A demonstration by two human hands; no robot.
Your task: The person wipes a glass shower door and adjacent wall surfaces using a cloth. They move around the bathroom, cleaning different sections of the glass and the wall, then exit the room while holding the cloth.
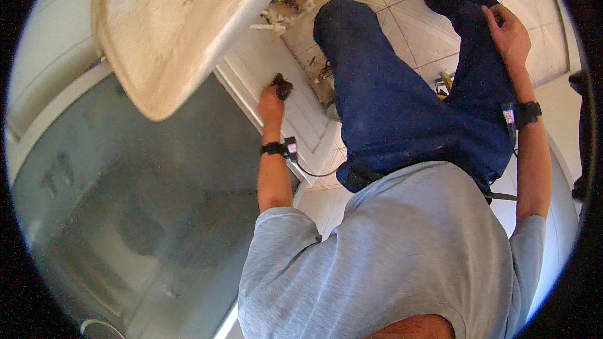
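Note:
My left hand [272,103] is closed around a small dark brown object [282,86], perhaps a clump of dirt or a dirty rag; blur hides what it is. This hand is over a white panelled board [306,108] beside the dark glass-like panel. My right hand [511,33] rests by my right knee on the dark blue trousers [386,84], its thumb and fingers curled close to the cloth. Nothing shows in it, though the inside of the palm is hidden. Each wrist wears a black strap with a small device.
A large dirty off-white basin or shell [155,56] leans in at the upper left. White pipes [268,27] with debris lie near the wall. Below it spreads a dark grey panel [141,197]. Tiled floor [405,23] surrounds my legs, and a yellow-handled tool [445,82] lies between them.

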